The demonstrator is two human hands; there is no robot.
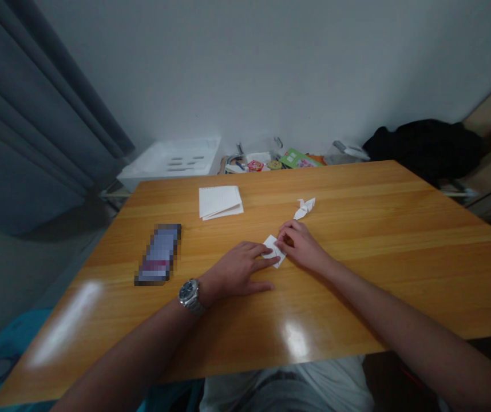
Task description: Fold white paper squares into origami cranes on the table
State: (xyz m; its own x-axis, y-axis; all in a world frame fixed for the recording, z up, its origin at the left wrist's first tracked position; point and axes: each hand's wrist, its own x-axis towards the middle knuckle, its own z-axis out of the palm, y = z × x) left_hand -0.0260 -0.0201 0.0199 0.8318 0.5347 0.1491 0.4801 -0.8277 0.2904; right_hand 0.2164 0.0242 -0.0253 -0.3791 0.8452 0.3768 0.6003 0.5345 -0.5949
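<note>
Folded white paper [273,250], a small angular piece, lies on a wooden table [357,229], about midway along it and closer to the near edge, between the person's two hands. The left hand [239,270], wearing a silver wristwatch [189,294], rests low with its fingers spread, their tips lying over the paper's left side. The right hand [301,246] has its fingers curled and drawn together on the paper's upper end, pinching it. The work in hand looks like paper folding, with the piece pressed against the tabletop. Just past the right hand sits a small white paper crane [304,208]. A stack of white paper [220,202] lies nearer the far edge, and a blurred-out phone [158,254] lies toward the left edge. The glossy orange-brown surface shines in patches. Past the far edge are a white plastic crate [170,157], a green packet [297,158] and black cloth [421,149], with a grey curtain [26,114] and pale wall [245,68] behind.
</note>
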